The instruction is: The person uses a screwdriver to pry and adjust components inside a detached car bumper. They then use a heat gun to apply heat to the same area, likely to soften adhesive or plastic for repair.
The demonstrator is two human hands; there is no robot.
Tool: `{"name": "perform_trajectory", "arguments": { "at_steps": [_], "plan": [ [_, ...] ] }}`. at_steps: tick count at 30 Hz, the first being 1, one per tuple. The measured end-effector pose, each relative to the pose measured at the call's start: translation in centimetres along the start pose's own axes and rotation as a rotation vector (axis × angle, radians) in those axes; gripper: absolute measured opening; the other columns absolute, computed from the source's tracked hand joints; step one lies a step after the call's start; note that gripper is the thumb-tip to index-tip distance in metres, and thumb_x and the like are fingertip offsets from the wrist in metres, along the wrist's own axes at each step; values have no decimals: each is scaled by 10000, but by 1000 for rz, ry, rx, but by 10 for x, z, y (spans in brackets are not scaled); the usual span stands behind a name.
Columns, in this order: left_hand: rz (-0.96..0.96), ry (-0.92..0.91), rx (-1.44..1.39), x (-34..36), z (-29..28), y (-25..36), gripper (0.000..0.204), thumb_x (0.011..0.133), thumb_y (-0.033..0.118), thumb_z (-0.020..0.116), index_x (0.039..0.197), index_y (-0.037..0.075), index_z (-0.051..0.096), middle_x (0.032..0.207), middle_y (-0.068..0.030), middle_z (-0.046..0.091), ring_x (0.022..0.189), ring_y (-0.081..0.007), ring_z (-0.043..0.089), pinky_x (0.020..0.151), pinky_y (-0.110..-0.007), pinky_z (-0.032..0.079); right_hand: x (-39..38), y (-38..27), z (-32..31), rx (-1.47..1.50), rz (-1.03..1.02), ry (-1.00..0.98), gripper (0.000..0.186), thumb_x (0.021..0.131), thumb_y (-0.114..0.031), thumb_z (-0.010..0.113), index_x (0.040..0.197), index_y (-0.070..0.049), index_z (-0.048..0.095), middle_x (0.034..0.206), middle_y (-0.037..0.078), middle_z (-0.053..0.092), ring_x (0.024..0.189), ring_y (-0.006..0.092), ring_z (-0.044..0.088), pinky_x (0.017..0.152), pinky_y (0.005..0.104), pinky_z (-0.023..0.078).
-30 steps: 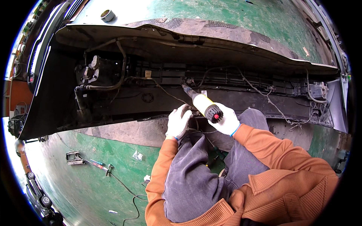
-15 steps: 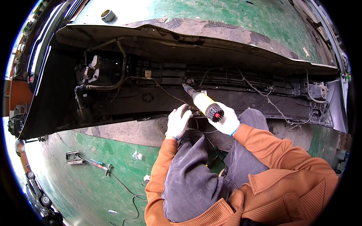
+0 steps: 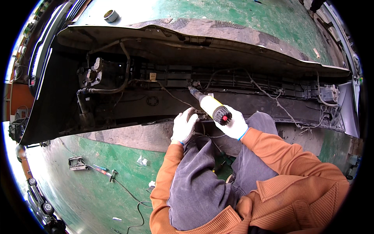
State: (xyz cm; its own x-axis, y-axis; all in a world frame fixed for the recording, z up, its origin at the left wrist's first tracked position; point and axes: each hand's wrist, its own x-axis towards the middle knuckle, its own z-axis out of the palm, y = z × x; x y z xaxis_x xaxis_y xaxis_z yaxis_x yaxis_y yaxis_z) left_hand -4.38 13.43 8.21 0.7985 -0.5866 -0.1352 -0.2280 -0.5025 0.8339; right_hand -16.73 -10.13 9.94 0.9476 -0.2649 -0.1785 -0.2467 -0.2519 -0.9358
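A large dark car bumper (image 3: 128, 104) lies with its hollow inner side facing me. My right hand (image 3: 236, 125), in a white glove, is closed around the barrel of a yellow and black hot-air gun (image 3: 210, 106) with a red spot on its rear end. The gun's discoloured metal nozzle slants up and left to a small fitting (image 3: 194, 83) in the middle of the bumper; whether they touch I cannot tell. My left hand (image 3: 184, 126), also gloved, is curled over the bumper's near edge, its fingertips partly hidden.
Wiring (image 3: 269, 93) runs along the bumper's inside, with lamp units (image 3: 93, 74) towards both ends. A roll of tape (image 3: 111, 16) stands beyond it. On the green floor at left lie a metal bracket (image 3: 78, 163), a tool (image 3: 112, 176), a cable (image 3: 130, 195) and a plastic bag (image 3: 142, 160).
Both hands and the hot-air gun hold practically the same place. A dark shape, perhaps part of a person, has come into view at the top right.
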Motion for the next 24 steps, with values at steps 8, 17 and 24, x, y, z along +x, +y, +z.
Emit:
{"name": "perform_trajectory", "arguments": {
  "at_steps": [8,17,24],
  "plan": [
    [7,0,25,1,4,-7,516,1075,336,587,1442,-26,618,1089,-95,832,1201,-335,663,1114,-439,470,1,-1,3,-9,-14,43,534,857,-195,848,1333,-53,652,1197,156,764,1098,319,759,996,380,607],
    [-91,-49,-71,0,0,-3,557,1071,410,603,1454,6,638,1334,-200,756,1300,-362,672,1278,-460,322,4,-21,-2,-46,6,71,393,926,-168,804,1275,-35,682,1158,142,771,1063,279,764,982,366,602],
    [-95,-62,-79,1,-1,-1,560,1069,411,601,1454,6,638,1333,-196,758,1300,-356,675,1280,-461,316,9,-54,-13,20,343,96,249,987,-227,767,1086,-2,735,782,74,731,648,154,702,613,336,581]
  ]
}}
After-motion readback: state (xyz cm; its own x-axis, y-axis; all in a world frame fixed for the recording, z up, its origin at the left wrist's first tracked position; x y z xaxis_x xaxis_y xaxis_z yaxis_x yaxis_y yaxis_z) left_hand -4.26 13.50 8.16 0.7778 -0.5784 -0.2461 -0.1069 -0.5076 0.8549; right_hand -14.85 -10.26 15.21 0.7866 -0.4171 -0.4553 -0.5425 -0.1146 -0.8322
